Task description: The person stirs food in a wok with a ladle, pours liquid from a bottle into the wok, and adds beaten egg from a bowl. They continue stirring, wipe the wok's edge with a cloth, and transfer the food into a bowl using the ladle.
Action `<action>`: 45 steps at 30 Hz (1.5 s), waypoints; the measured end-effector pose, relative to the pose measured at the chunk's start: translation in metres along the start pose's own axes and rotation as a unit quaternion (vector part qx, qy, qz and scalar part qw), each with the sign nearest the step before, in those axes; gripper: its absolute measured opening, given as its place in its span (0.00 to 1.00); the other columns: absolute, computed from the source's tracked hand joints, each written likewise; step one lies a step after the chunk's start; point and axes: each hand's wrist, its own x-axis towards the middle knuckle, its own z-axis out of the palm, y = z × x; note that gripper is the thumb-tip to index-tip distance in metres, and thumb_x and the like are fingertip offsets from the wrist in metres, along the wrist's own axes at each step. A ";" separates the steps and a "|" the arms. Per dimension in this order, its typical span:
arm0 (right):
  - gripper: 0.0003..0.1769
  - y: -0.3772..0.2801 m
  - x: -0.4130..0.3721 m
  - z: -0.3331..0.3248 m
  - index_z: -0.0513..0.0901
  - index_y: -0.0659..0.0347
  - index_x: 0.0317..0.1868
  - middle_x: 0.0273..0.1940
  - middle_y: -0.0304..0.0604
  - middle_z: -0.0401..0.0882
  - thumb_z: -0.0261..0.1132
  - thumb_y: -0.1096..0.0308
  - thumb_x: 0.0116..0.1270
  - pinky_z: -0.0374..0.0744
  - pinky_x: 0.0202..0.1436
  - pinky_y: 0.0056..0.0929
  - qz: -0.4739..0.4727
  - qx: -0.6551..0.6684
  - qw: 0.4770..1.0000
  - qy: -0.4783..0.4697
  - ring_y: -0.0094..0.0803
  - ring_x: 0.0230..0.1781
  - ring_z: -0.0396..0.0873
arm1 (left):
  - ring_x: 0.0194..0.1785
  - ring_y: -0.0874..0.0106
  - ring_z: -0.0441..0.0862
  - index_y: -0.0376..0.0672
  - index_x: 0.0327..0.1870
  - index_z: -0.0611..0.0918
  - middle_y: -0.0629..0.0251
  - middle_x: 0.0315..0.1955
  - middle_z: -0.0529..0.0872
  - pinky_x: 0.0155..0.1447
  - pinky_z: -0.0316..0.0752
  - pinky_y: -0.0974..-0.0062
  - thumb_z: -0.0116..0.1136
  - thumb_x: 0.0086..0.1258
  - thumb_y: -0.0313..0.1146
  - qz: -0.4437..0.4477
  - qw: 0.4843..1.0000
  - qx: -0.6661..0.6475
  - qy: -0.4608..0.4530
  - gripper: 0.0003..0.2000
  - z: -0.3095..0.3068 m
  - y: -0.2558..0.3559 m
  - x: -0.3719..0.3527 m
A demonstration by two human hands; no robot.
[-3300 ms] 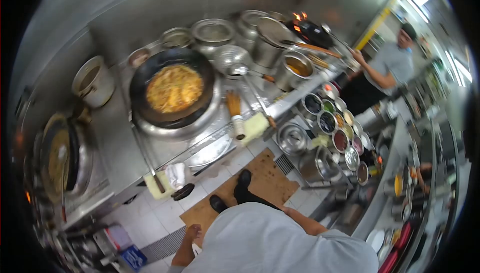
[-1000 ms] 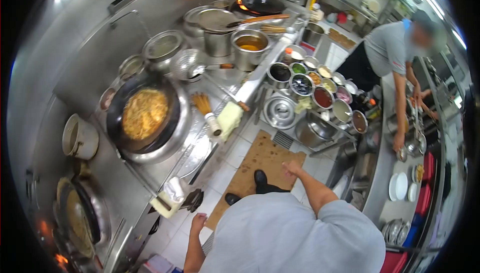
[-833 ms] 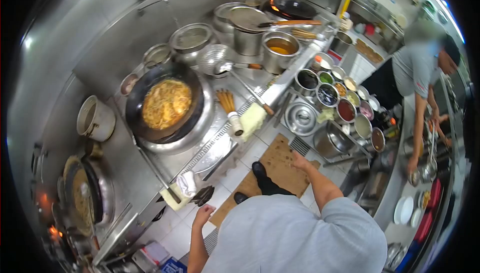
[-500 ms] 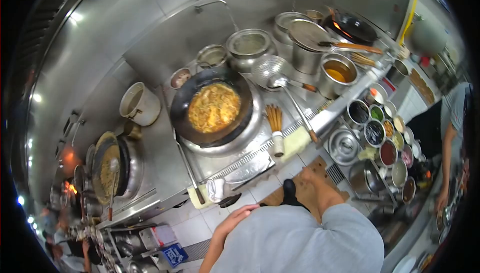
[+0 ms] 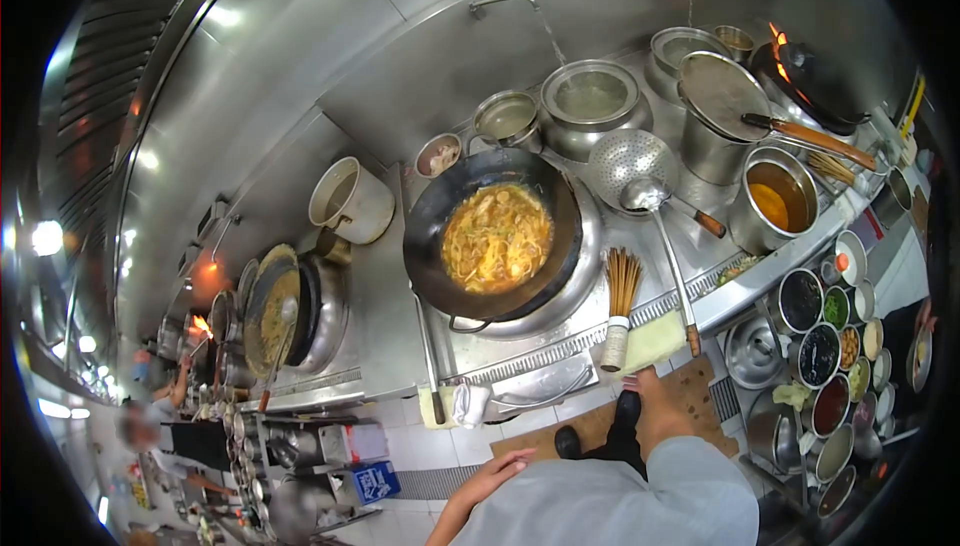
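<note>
My left hand [image 5: 500, 471] hangs in front of my grey shirt, holding nothing, its fingers stretched out. My right hand [image 5: 643, 383] is low at the counter's front edge, just below a yellowish cloth [image 5: 650, 344]; its fingers are partly hidden. On the burner ahead sits a black wok [image 5: 425, 246] with noodle-like food [image 5: 497, 236] in yellow-orange sauce. To its right a bamboo wok brush [image 5: 620, 291] stands with its bristles up. A long-handled ladle [image 5: 648, 194] rests on a perforated skimmer [image 5: 620, 158]. Left of the brush lie a white folded cloth [image 5: 470, 404] and a long-handled tool [image 5: 427, 351].
Steel pots [image 5: 590, 106] line the back. A pot of orange liquid [image 5: 778, 201] stands right. Several seasoning tins [image 5: 830, 406] fill the right-hand rack. Another wok [image 5: 280, 321] is at left, with flames [image 5: 203, 326] beyond. Co-workers [image 5: 165, 436] stand far left and at the right edge.
My view has turned left, so the wok and counter sit farther right in the picture. My right hand now shows nearer the yellowish cloth. My left hand stays low by my shirt.
</note>
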 end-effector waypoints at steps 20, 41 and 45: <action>0.44 0.028 -0.041 0.014 0.44 0.43 0.76 0.65 0.51 0.67 0.61 0.50 0.68 0.81 0.43 0.61 -0.024 0.089 0.988 0.123 0.53 0.57 0.72 | 0.61 0.70 0.76 0.46 0.65 0.74 0.61 0.54 0.82 0.67 0.66 0.74 0.50 0.76 0.46 0.016 0.998 -0.045 0.029 0.21 0.003 -0.043 -0.009; 0.18 0.137 -0.283 -0.078 0.73 0.58 0.57 0.41 0.47 0.79 0.56 0.66 0.67 0.83 0.36 0.46 0.036 -0.261 0.957 0.121 0.40 0.34 0.82 | 0.58 0.52 0.72 0.46 0.73 0.59 0.51 0.59 0.69 0.53 0.75 0.54 0.65 0.56 0.54 -0.021 0.805 0.425 0.413 0.45 -0.114 -0.120 0.089; 0.16 0.185 -0.292 -0.119 0.74 0.56 0.54 0.40 0.44 0.80 0.56 0.65 0.68 0.83 0.37 0.44 0.072 -0.244 0.960 0.119 0.38 0.33 0.82 | 0.56 0.53 0.73 0.46 0.72 0.63 0.50 0.58 0.70 0.51 0.76 0.56 0.61 0.59 0.53 -0.008 0.788 0.456 0.414 0.40 -0.116 -0.120 0.102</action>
